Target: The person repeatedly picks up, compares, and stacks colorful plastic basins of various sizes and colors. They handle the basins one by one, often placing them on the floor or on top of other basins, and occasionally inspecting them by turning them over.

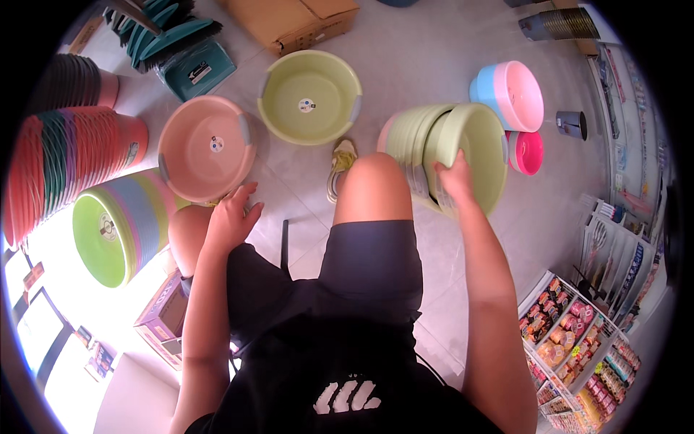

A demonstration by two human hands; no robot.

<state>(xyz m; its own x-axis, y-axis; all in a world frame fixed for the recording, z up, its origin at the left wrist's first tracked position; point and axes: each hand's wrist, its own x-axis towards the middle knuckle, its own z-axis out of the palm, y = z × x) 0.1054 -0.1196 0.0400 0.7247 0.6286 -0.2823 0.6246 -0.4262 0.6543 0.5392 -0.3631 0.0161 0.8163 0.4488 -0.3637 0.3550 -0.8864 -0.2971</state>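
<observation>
My right hand (pixel 455 179) grips the near rim of a light green plastic basin (pixel 483 148), thumb on the inside. This basin lies on its side at the end of a nested stack of basins (pixel 410 137), mostly green, with a gap showing between it and the others. My left hand (pixel 235 215) hangs above my left knee with its fingers apart, holding nothing. Just beyond it sits a pink basin (pixel 206 148) with grey handles and a round sticker inside. A second green basin (pixel 309 98) stands upright on the floor ahead of my right foot.
Stacked buckets (pixel 94 159) and nested coloured tubs (pixel 123 224) line the left. Brooms (pixel 170 40), a teal dustpan (pixel 196 71) and a cardboard box (pixel 296 22) are at the far side. Smaller pink tubs (pixel 517 98) sit right, near a rack of small goods (pixel 578 347).
</observation>
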